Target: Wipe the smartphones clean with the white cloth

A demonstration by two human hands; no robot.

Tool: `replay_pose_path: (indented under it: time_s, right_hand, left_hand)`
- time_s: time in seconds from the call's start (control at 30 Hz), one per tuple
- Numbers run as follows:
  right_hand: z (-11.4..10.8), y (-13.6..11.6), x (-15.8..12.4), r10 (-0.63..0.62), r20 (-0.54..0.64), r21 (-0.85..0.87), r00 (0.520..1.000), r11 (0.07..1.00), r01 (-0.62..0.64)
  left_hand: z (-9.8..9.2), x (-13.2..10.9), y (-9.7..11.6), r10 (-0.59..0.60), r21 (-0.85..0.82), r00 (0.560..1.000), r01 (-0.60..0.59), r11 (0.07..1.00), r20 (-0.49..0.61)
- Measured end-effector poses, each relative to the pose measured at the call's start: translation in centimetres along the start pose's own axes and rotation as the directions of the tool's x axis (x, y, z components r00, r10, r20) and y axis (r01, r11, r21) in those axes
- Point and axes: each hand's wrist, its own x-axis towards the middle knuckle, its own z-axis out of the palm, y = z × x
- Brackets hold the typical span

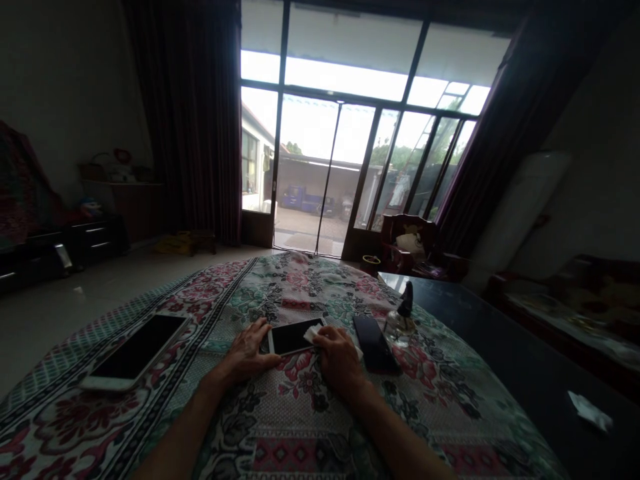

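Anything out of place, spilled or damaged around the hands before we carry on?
Only a crumpled white tissue, lying loose on the dark surface well away from the right hand. No spill shows on the patterned cloth, and the clear bottle stands upright. It's too dim to rule out fine scratches.

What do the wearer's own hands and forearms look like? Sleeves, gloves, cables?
Left hand and right hand: ungloved. Forearms: bare where visible, tapering to slim wrists; no sleeves, watch or cables visible. Too dim for small markings.
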Motion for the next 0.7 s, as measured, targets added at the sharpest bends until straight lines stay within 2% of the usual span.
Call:
replay_pose_path:
  time_s: [0.23, 0.4, 0.47, 0.57, 0.63, 0.7]
  right_hand:
    - [0.3, -2.9, -0.3, -0.242, 0.098, 0.056, 0.965, 0.97, 0.238]
    - [-0.1, -3.7, -0.2, -0.318, 0.114, 0.065, 0.941, 0.948, 0.312]
    - [0.0, -3.1, 0.0, -0.265, 0.102, 0.061, 0.959, 0.964, 0.26]
    - [0.4, -1.4, 0.5, -0.072, 0.067, 0.015, 0.995, 0.997, 0.071]
    - [0.7, -0.5, 0.9, 0.065, 0.042, -0.019, 0.997, 0.998, -0.064]
    - [0.9, 0.0, 1.2, 0.139, 0.032, -0.039, 0.99, 0.99, -0.137]
  left_hand:
    - [0.0, 0.1, -0.2, 0.022, 0.012, 1.0, -0.022, 1.0, -0.007]
    - [0.3, 0.5, -0.9, 0.02, 0.037, 1.0, -0.02, 0.999, 0.016]
    - [0.2, 0.5, -0.9, 0.025, 0.038, 0.999, -0.026, 0.999, 0.02]
    - [0.0, 0.3, -0.7, 0.02, 0.025, 1.0, -0.021, 0.999, 0.019]
    - [-0.2, 0.1, -0.5, 0.019, 0.024, 1.0, -0.019, 1.0, 0.023]
    - [-0.3, 0.1, -0.4, 0.022, 0.02, 1.0, -0.023, 1.0, 0.019]
